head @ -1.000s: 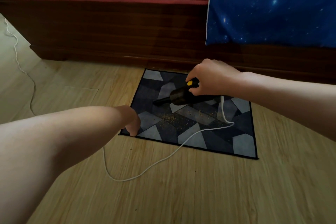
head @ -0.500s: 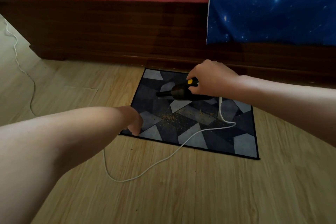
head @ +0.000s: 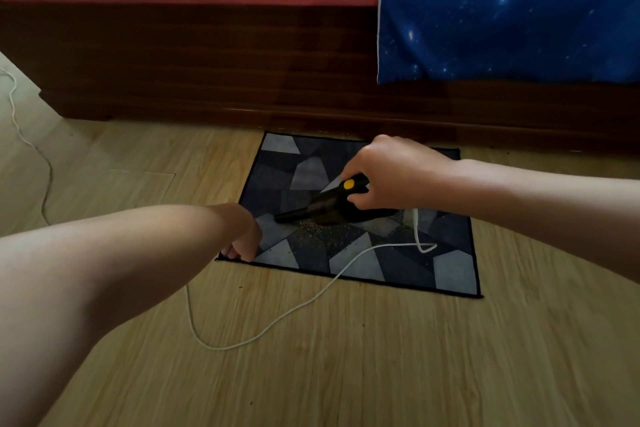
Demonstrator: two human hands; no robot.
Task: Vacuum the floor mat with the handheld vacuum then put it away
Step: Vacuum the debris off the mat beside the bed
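Wood floor [head: 346,374] beside a bed [head: 207,55], with a patchwork mat [head: 450,270] lying flat on it. Head view: right hand [head: 391,173] has its fingers [head: 358,200] wrapped around the black vacuum [head: 325,208], nozzle down on the mat right at a patch of crumbs [head: 322,232]. Left hand [head: 242,239] sits on the near left corner; pinching or just pressing, can't tell. Mid-vacuuming, I'd say, and the next pass needs to sweep across those crumbs. No storage spot visible.

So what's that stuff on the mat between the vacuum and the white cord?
Little brownish crumbs lie scattered on the mat, between the vacuum and the white cord. The head view shows it.
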